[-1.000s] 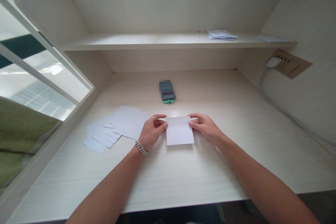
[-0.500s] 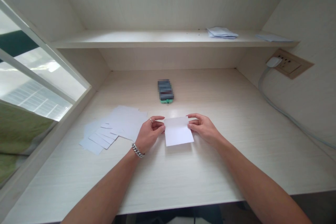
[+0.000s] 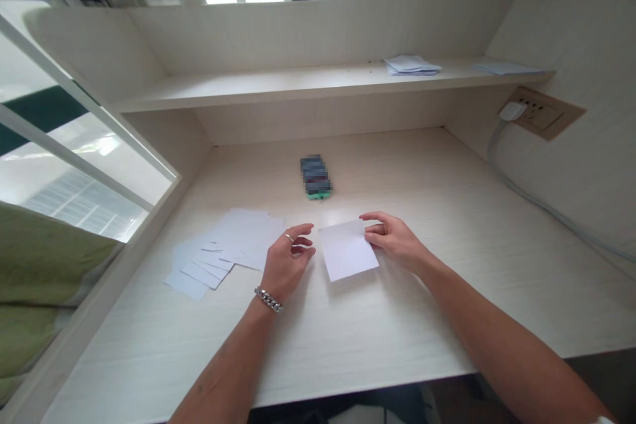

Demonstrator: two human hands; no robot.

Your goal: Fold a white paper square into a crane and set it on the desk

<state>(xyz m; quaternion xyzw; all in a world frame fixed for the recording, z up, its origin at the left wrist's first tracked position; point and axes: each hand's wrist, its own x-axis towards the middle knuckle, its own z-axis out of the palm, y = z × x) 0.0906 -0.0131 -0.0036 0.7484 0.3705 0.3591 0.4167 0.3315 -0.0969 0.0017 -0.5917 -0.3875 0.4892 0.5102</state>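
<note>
A small square sheet of white paper (image 3: 348,252) is tilted a little above the desk, its right edge pinched by my right hand (image 3: 392,237) between thumb and fingers. Just left of the sheet, my left hand (image 3: 289,258) is apart from it, with a gap between thumb and fingers and nothing in them. That hand wears a ring, and a chain bracelet (image 3: 269,299) circles the wrist. Beyond my left hand, several loose white paper sheets (image 3: 243,232) lie overlapping on the desk.
A phone-like object (image 3: 315,177), blurred out, with a green edge, lies at mid-desk. Folded papers (image 3: 411,66) and a flat sheet (image 3: 507,68) rest on the shelf (image 3: 273,83). At right, a cable (image 3: 541,202) runs from a wall socket (image 3: 546,112). Green cloth (image 3: 50,291) hangs at left.
My left hand has let go of the sheet's left edge and come slightly away. The sheet, still in my right hand, has turned a little and shifted right. The camera view has tilted slightly.
</note>
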